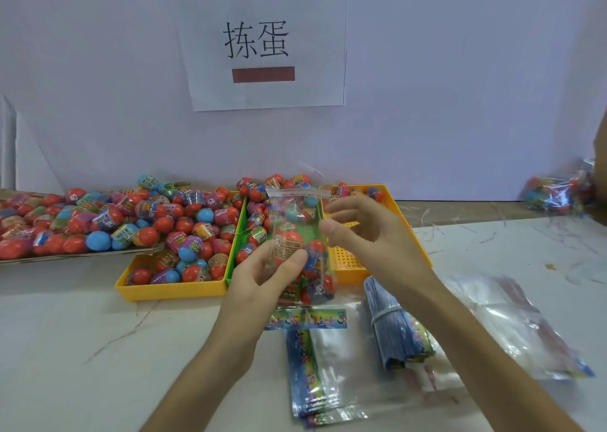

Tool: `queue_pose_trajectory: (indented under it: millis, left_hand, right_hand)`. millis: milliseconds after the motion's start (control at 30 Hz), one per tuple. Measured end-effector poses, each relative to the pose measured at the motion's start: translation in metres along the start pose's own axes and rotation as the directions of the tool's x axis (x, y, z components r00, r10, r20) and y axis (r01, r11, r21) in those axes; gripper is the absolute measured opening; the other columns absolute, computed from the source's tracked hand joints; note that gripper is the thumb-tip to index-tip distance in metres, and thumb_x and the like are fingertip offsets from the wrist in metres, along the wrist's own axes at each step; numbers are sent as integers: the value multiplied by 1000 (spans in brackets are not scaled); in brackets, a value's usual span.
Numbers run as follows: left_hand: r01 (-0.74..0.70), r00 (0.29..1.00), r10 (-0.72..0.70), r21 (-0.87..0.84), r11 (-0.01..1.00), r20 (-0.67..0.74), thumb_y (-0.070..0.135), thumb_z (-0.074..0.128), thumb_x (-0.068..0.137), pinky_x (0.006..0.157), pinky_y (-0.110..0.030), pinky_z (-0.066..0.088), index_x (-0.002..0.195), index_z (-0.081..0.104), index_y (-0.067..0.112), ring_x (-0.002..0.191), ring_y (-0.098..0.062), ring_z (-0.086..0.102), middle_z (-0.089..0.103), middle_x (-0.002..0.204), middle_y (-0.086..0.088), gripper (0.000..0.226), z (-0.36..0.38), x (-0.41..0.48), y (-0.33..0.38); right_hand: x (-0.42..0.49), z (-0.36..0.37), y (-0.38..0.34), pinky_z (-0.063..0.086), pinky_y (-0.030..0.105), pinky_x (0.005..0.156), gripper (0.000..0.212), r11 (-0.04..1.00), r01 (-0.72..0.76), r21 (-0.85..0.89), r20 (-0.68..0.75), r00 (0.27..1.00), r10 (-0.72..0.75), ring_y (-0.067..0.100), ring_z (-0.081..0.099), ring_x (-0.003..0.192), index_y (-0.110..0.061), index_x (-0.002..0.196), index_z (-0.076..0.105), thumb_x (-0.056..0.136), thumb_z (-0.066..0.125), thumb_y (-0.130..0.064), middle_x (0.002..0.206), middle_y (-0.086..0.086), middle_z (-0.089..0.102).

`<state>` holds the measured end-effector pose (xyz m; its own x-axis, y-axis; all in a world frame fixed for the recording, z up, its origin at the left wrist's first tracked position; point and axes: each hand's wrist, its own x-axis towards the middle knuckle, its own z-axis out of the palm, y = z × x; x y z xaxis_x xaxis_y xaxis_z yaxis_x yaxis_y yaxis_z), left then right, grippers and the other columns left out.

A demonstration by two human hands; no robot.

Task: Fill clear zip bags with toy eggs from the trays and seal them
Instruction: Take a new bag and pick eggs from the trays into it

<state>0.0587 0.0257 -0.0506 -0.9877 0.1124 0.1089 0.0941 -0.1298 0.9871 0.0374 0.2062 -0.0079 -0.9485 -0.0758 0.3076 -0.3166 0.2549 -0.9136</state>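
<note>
The left hand [262,277] grips a crinkly clear zip bag [292,215], part-filled with glossy red and blue toy eggs [290,239] and held upright over the green tray [237,238]. The right hand [361,234] hovers beside the bag's upper edge, fingers loosely curved and holding nothing.

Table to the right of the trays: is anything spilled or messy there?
Yes. Thin pale shreds lie scattered over the table right of the yellow tray, like leftover litter. Nothing else there looks spilled.
</note>
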Motion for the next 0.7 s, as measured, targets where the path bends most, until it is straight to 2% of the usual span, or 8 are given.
queue_pose_trajectory:
  millis: [100,200,267,333,433,533,633,700]
  left_hand:
    - [-14,1000,14,16,1000,17,48,73,87,89,-33,59,109,73,42,108,-15,71,76,112,4,23,3,-2,1]
    - [-7,1000,7,-3,1000,-20,52,74,84,92,-38,57,112,73,38,108,-17,71,76,113,3,32,3,-1,1]
    - [-19,999,18,-27,999,-35,52,76,80,86,-30,59,113,74,32,106,-17,72,76,113,1,39,2,-1,1]
    - [-67,997,66,-19,998,-33,43,74,85,80,-23,58,108,77,29,104,-18,72,77,110,-2,27,1,-2,2]
    - [-90,995,89,-39,995,-39,36,64,87,83,-29,60,111,77,25,106,-21,72,76,112,-5,29,-1,-1,3]
    - [-111,991,110,-10,994,-70,41,67,89,84,-36,59,117,74,23,107,-22,71,75,113,-5,34,-2,-1,4]
    - [-137,982,132,-26,990,-138,47,68,81,71,-24,58,104,77,27,94,-16,73,77,102,-3,32,-2,-1,6]
    - [-143,976,139,-15,990,-169,41,67,78,65,-22,57,95,78,26,83,-12,72,77,93,-3,26,-3,-1,4]
  right_hand:
    - [-3,6,0,59,36,75,12,995,104,4,8,995,-104,13,71,76,-22,83,74,84,77,-33,80,-6,74]
    - [-3,5,3,59,32,70,14,991,130,29,-59,990,-128,16,72,72,-20,80,74,92,72,-13,76,-2,74]
    - [-3,4,4,57,26,69,12,990,122,66,-86,990,-116,17,72,72,-19,83,74,93,70,-13,76,0,74]
    - [-4,5,3,57,24,68,10,987,134,90,-89,988,-127,16,72,72,-19,86,74,94,70,-13,75,0,74]
    - [-5,9,2,55,24,65,11,981,165,105,-78,984,-158,16,70,71,-20,85,74,93,71,-13,75,-1,73]
    - [-6,10,2,54,27,62,10,978,183,98,-64,982,-177,16,67,68,-19,85,74,92,72,-13,73,-3,72]
    - [-7,11,2,54,27,61,10,979,185,89,-59,982,-180,14,67,68,-20,85,74,92,72,-13,73,-5,72]
    - [-8,13,2,56,29,61,12,980,185,73,-63,982,-180,14,66,69,-22,84,73,92,72,-13,73,-7,71]
